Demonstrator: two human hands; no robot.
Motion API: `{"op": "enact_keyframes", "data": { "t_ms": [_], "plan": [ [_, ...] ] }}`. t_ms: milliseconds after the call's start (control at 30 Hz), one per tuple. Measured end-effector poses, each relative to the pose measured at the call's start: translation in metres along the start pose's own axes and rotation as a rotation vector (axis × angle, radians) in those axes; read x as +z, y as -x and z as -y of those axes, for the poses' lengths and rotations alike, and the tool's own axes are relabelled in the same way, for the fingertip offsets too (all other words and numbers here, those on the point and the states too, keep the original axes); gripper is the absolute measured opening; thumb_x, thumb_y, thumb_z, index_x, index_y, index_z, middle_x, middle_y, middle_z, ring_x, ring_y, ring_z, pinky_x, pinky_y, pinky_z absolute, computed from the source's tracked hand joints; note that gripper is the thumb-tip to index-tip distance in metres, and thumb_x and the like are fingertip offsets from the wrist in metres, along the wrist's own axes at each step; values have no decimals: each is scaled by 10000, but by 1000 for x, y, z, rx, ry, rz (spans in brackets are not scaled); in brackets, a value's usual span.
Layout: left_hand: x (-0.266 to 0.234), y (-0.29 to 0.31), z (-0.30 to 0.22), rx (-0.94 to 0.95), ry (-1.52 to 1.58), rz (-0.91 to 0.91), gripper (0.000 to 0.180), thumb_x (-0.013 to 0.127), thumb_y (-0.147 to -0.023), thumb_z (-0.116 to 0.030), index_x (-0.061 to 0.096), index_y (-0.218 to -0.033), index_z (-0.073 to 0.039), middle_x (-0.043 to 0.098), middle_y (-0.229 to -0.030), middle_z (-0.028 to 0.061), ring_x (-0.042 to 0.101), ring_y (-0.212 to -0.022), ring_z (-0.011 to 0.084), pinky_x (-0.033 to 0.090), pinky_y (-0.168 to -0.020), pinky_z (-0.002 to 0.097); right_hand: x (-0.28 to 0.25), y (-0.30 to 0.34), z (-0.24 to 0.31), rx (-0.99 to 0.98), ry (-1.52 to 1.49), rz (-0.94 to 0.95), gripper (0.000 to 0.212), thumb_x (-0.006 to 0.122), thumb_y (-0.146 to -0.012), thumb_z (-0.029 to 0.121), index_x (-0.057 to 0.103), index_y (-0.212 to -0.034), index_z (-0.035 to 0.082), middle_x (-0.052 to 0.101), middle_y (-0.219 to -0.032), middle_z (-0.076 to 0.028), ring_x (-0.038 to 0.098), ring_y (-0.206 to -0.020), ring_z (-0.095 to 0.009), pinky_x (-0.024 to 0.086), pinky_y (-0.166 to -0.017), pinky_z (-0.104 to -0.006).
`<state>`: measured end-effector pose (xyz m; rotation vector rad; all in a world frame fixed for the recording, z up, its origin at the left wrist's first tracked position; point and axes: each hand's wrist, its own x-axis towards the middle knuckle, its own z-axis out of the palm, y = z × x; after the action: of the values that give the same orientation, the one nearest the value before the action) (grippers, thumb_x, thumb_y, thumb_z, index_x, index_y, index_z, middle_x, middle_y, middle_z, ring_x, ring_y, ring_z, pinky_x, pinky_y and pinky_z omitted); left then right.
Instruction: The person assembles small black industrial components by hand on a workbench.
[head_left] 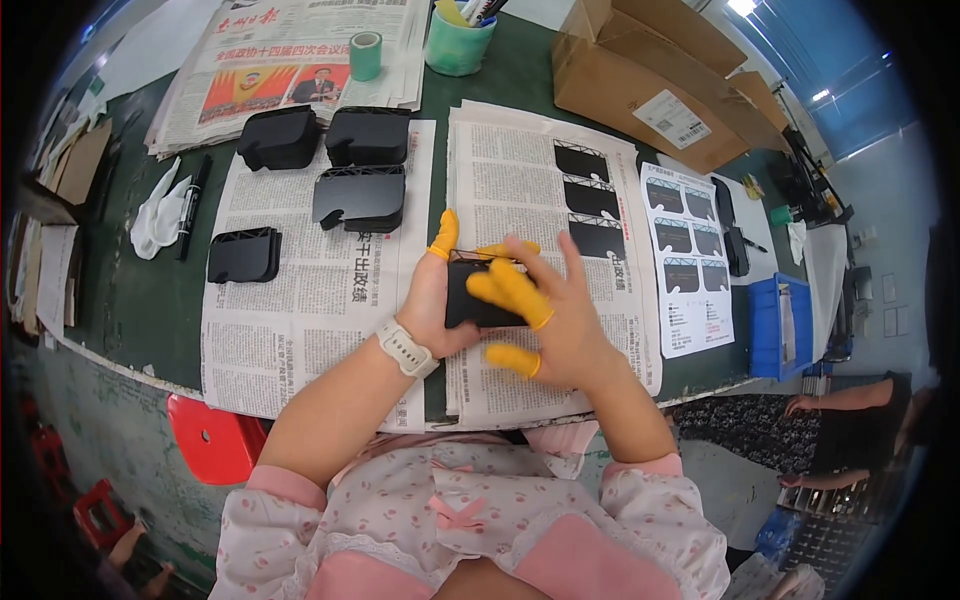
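Observation:
My left hand (436,300) holds a flat black plastic piece (468,300) with a thin openwork strip along its top edge. Yellow finger cots cover some fingertips on both hands. Above the piece, my right hand (555,318) has its fingers spread, its cotted fingers covering part of it; whether they touch it I cannot tell. Three similar black pieces (590,198) lie in a column on the right newspaper (500,170), just beyond my right hand. Several stacks of the same pieces (360,197) rest on the left newspaper (300,330).
A printed sheet with pictures of the pieces (690,300) lies to the right, near a blue bin (780,325). Behind stand a cardboard box (640,85), a green pen cup (460,45) and a tape roll (366,57). A red stool (210,440) is below the table's left edge.

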<state>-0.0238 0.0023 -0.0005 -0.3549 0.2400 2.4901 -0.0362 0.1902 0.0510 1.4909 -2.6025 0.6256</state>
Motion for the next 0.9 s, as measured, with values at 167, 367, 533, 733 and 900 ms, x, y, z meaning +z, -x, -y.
{"op": "enact_keyframes", "data": {
  "t_ms": [167,367,533,733,900],
  "plan": [
    [-2,0,0,-20,11,113,1018,329,-911,-845,484,-1449,6,616,-1307,283,639,-1138,499,493,-1021,598,-4,9,-20,150,-203,-218,999,842,-732,530,415,-1522,92,547,-1452,-135,327,-1487,-375,157,-1218,-634],
    [-4,-1,-1,-55,85,150,1028,318,-907,-852,498,-1441,8,619,-1300,281,631,-1141,515,487,-1020,612,10,32,-31,296,-441,-195,1088,938,-667,374,370,-1548,78,502,-1517,-162,416,-1445,-361,185,-1248,-507],
    [-4,-3,-1,-70,72,179,1032,309,-910,-852,497,-1443,11,619,-1298,281,631,-1141,518,484,-1027,609,17,37,-39,278,-565,-252,1188,981,-615,293,323,-1585,102,505,-1523,-174,527,-1375,-314,293,-1200,-436],
    [-2,-2,1,-26,32,69,994,355,-928,-813,490,-1455,18,589,-1366,280,613,-1175,508,448,-1051,622,23,35,-40,189,-637,-386,1203,989,-612,309,317,-1577,52,567,-1437,-231,573,-1329,-326,389,-1150,-445],
    [-3,-5,3,-7,-7,-13,1000,363,-904,-844,514,-1447,-18,592,-1392,224,597,-1256,413,454,-1039,657,0,10,-28,79,-1129,-791,1079,936,-679,177,320,-1550,16,608,-1346,-225,579,-1296,-357,438,-1116,-464]
  ]
}}
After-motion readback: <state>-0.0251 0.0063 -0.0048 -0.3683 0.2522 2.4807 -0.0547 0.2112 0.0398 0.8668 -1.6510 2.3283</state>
